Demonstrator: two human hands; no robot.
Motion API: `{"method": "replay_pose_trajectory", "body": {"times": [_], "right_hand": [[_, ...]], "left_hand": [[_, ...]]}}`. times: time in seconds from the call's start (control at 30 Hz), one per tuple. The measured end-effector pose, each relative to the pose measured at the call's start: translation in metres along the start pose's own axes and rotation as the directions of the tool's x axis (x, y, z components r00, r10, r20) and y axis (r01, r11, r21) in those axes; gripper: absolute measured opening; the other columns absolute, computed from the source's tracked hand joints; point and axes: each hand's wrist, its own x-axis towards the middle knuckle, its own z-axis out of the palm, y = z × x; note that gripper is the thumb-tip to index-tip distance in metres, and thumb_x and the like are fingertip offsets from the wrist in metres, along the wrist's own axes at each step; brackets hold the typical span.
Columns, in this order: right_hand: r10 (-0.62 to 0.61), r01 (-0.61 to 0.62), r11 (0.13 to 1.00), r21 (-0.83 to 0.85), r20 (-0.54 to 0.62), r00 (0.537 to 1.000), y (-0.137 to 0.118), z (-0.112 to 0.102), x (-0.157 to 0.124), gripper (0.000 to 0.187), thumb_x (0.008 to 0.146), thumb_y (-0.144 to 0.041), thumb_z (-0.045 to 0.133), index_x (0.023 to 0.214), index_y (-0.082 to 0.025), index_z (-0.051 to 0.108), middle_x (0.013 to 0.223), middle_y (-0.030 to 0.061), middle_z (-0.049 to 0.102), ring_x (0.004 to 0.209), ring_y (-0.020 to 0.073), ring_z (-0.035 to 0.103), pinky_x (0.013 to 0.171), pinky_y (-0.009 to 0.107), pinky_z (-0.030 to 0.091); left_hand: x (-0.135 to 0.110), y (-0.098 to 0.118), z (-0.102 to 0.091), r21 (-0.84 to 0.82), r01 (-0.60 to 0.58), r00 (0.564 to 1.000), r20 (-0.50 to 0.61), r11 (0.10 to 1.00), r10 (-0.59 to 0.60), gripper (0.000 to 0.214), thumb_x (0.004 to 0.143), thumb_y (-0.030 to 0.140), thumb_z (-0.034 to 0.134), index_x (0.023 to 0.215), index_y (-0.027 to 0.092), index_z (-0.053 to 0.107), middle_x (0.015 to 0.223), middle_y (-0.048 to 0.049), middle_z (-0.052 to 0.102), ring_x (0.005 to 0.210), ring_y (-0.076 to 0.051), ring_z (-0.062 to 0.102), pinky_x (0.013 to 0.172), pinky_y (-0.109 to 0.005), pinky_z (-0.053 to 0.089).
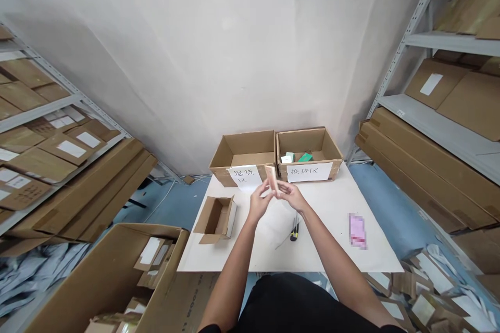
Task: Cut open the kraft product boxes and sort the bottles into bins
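Observation:
A small, thin, peach-coloured box [271,179] is held up over the table's middle, tilted, with its narrow side partly turned to me. My left hand [261,201] is closed on its left side, fingertips pressed against it. From the right, my right hand [291,195] grips the lower part of the same box. Print on it is too small to read. Below my hands a yellow and black utility knife [294,231] lies on the white table [328,250]. An opened small carton [219,218] stands left of my left arm, its flaps spread.
At the table's back stand two labelled cartons, a left one [250,140] and a right one [308,138] with small green and white boxes [305,157]. A blurred pink item [357,230] lies at right. A large carton of parcels [113,250] stands lower left; loaded shelves flank both sides.

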Motion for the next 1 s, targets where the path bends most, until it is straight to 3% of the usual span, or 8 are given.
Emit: {"method": "replay_pose_trajectory", "body": {"times": [0.1,0.27,0.43,0.6,0.77,0.87,0.93,1.0], "right_hand": [[0.001,0.005,0.997,-0.078,0.071,0.997,0.008,0.006,0.014,0.06,0.07,-0.035,0.087,0.129,-0.029,0.076,0.145,0.0085,0.068,0.141,0.0321,0.057,0.112,0.048,0.051],[-0.003,-0.063,0.98,-0.19,-0.33,0.944,0.026,0.003,0.045,0.065,0.07,-0.045,0.085,0.131,-0.026,0.072,0.134,0.0112,0.073,0.123,0.0315,0.067,0.101,0.048,0.058],[0.083,-0.118,0.987,-0.105,-0.296,0.952,0.043,0.008,0.073,0.063,0.069,-0.047,0.085,0.125,-0.022,0.07,0.111,0.0109,0.079,0.091,0.0259,0.075,0.078,0.039,0.061],[0.102,-0.151,0.98,-0.129,-0.327,0.94,0.053,0.014,0.103,0.063,0.068,-0.047,0.086,0.124,-0.021,0.069,0.108,0.0106,0.079,0.09,0.0267,0.075,0.076,0.039,0.061],[0.022,-0.101,0.977,-0.187,-0.384,0.923,0.051,0.01,0.166,0.065,0.073,-0.046,0.081,0.132,-0.022,0.068,0.124,0.0125,0.076,0.111,0.0302,0.072,0.095,0.044,0.06],[-0.054,-0.152,0.934,-0.324,-0.547,0.836,0.054,0.0,0.202,0.067,0.08,-0.044,0.07,0.143,-0.023,0.063,0.143,0.0123,0.066,0.127,0.0301,0.066,0.109,0.045,0.053],[-0.061,-0.23,0.897,-0.378,-0.62,0.782,0.064,-0.01,0.209,0.07,0.082,-0.042,0.065,0.149,-0.021,0.058,0.15,0.013,0.061,0.131,0.0297,0.063,0.114,0.044,0.049],[-0.061,-0.269,0.87,-0.414,-0.631,0.774,0.08,-0.018,0.2,0.072,0.082,-0.039,0.064,0.151,-0.019,0.057,0.15,0.0138,0.06,0.13,0.029,0.063,0.115,0.043,0.048]], "left_hand": [[0.011,-0.004,-0.002,-0.13,0.058,0.995,0.087,0.99,-0.047,0.067,0.077,0.043,0.087,0.138,0.022,0.071,0.14,-0.013,0.07,0.122,-0.03,0.07,0.109,-0.048,0.054],[0.038,-0.016,-0.038,-0.308,0.258,0.966,0.101,0.916,-0.238,0.082,0.071,0.045,0.091,0.145,0.018,0.065,0.135,-0.0157,0.072,0.105,-0.028,0.074,0.091,-0.045,0.063],[0.064,-0.033,-0.065,-0.28,0.259,0.96,0.184,0.924,-0.213,0.08,0.078,0.043,0.085,0.151,0.023,0.06,0.124,-0.0104,0.073,0.099,-0.02,0.072,0.089,-0.038,0.062],[0.1,-0.057,-0.088,-0.242,0.238,0.954,0.243,0.941,-0.179,0.079,0.077,0.039,0.085,0.151,0.022,0.06,0.12,-0.0088,0.074,0.094,-0.019,0.07,0.085,-0.037,0.062],[0.17,-0.069,-0.084,-0.238,0.215,0.972,0.147,0.947,-0.184,0.074,0.079,0.037,0.083,0.148,0.017,0.062,0.132,-0.0137,0.072,0.114,-0.027,0.07,0.102,-0.047,0.058],[0.207,-0.075,-0.073,-0.108,0.146,0.989,-0.012,0.983,-0.149,0.066,0.085,0.032,0.078,0.148,0.02,0.062,0.148,-0.0155,0.063,0.134,-0.031,0.06,0.115,-0.047,0.047],[0.213,-0.087,-0.069,-0.033,0.12,0.992,-0.043,0.992,-0.121,0.064,0.087,0.029,0.075,0.149,0.023,0.061,0.154,-0.0144,0.058,0.139,-0.03,0.056,0.117,-0.046,0.045],[0.202,-0.108,-0.069,0.01,0.127,0.992,-0.012,0.992,-0.127,0.06,0.088,0.028,0.073,0.147,0.025,0.062,0.152,-0.0136,0.059,0.137,-0.029,0.057,0.113,-0.044,0.048]]}}
